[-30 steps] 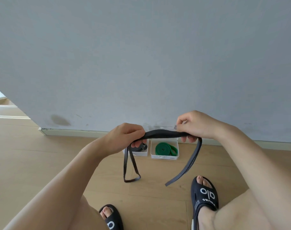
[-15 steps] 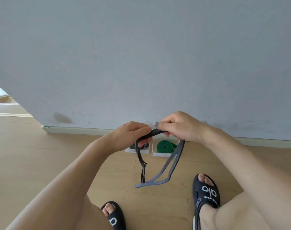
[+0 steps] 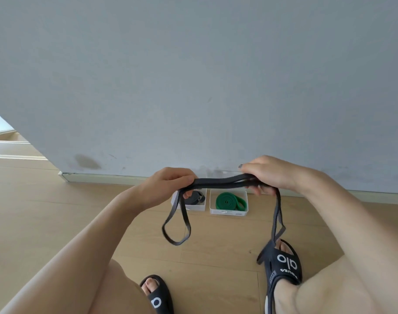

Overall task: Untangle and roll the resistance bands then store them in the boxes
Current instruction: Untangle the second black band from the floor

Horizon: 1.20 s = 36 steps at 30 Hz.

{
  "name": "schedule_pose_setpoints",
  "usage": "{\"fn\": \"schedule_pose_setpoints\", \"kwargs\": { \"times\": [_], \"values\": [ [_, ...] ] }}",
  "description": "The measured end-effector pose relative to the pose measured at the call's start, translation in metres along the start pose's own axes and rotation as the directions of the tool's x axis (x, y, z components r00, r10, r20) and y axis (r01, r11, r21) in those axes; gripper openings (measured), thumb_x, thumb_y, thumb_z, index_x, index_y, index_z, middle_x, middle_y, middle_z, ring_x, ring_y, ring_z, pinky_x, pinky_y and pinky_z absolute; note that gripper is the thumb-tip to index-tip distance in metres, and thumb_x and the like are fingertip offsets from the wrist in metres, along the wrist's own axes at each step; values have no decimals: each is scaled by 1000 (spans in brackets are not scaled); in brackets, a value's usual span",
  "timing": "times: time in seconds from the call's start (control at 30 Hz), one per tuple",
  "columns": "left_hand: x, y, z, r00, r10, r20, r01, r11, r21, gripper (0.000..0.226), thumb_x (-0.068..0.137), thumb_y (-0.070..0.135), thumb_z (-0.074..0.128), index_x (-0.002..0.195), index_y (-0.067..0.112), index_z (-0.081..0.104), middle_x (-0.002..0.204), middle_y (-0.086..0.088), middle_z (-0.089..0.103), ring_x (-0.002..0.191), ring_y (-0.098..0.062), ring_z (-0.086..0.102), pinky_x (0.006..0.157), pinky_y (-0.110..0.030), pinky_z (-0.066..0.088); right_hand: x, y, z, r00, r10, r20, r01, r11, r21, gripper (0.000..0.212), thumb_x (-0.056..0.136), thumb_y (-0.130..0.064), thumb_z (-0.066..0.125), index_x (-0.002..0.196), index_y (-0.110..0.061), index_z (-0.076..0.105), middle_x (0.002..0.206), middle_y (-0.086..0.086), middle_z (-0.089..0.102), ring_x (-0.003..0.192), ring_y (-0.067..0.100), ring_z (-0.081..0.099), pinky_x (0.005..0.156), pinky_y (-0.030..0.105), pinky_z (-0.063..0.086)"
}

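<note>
I hold a dark grey resistance band stretched level between both hands above the floor. My left hand grips its left part, and a loop hangs down below that hand. My right hand grips the right part, with another loop dangling toward my right foot. Behind the band, two small white boxes stand against the wall. The left box holds a rolled dark band, partly hidden by my left hand. The right box holds a rolled green band.
A grey wall with a pale baseboard rises just behind the boxes. The floor is light wood. My feet in black slides, right and left, rest near the bottom edge, with my knees at both sides.
My hands have moved apart, pulling the band from a bunched hanging loop into a level doubled stretch. One loop now hangs under each hand.
</note>
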<state>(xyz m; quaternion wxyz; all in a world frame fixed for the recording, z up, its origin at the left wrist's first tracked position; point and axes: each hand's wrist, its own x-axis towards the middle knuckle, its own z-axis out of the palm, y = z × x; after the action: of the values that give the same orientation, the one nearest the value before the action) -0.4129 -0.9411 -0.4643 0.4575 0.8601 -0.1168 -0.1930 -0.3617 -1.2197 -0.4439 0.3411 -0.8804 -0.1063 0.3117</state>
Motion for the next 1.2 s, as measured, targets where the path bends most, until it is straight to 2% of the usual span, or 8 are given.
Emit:
{"fn": "schedule_pose_setpoints", "kwargs": {
  "times": [0.17,0.37,0.5,0.77,0.97,1.07,1.13,1.2],
  "values": [
    [7,13,12,998,55,-9,-56,993,-103,26,108,17,48,96,8,70,83,-1,65,83,-14,60,84,-27,46,7,-18,26,981,-77,179,52,989,141,73,107,-61,23,105,-6,70,92,14,78,81,25,73,97,46,55],
    [16,10,21,999,20,24,-18,996,-90,34,99,34,52,94,4,67,81,-1,67,80,-16,63,86,-42,48,9,-26,39,967,-251,-54,248,967,-53,53,104,-52,52,68,-14,61,49,-6,43,44,10,38,55,25,34],
    [16,2,16,989,-77,127,78,997,1,41,111,26,39,91,4,68,76,8,66,79,-11,60,85,-29,47,5,-22,19,954,-273,-122,266,961,-70,52,102,-45,61,59,-17,54,48,-6,32,43,10,29,55,30,28],
    [4,-13,7,992,-60,112,56,998,32,42,112,29,33,80,9,52,73,0,50,75,-16,45,82,-32,39,-2,-2,-8,970,-157,-185,160,987,-2,48,101,-43,62,67,-9,58,45,-8,31,42,12,27,53,28,30],
    [2,-13,-2,998,-55,25,55,998,-2,39,107,28,41,75,24,62,70,3,49,76,-16,46,83,-34,37,0,8,-8,998,-44,-40,41,996,-84,48,105,-47,51,81,-9,66,52,-2,51,44,14,37,51,25,37],
    [2,-1,3,1000,-12,-7,12,999,-50,35,109,20,42,85,8,65,72,3,50,77,-18,45,79,-33,35,8,2,12,996,62,71,-57,996,-73,64,104,-68,24,114,-22,68,85,2,77,60,16,67,75,37,60],
    [5,7,10,1000,24,-2,-24,999,-38,32,106,26,46,87,7,64,76,0,52,78,-21,45,78,-37,34,15,-6,30,995,27,96,-23,998,-52,78,93,-84,14,123,-35,66,106,-2,75,88,15,75,103,48,52],
    [8,13,19,999,27,21,-27,1000,-6,36,98,37,48,90,6,64,83,-6,63,84,-28,55,84,-42,42,15,-18,44,990,-91,107,86,995,52,77,97,-80,14,117,-31,71,107,-5,76,101,14,71,110,44,43]
  ]
}}
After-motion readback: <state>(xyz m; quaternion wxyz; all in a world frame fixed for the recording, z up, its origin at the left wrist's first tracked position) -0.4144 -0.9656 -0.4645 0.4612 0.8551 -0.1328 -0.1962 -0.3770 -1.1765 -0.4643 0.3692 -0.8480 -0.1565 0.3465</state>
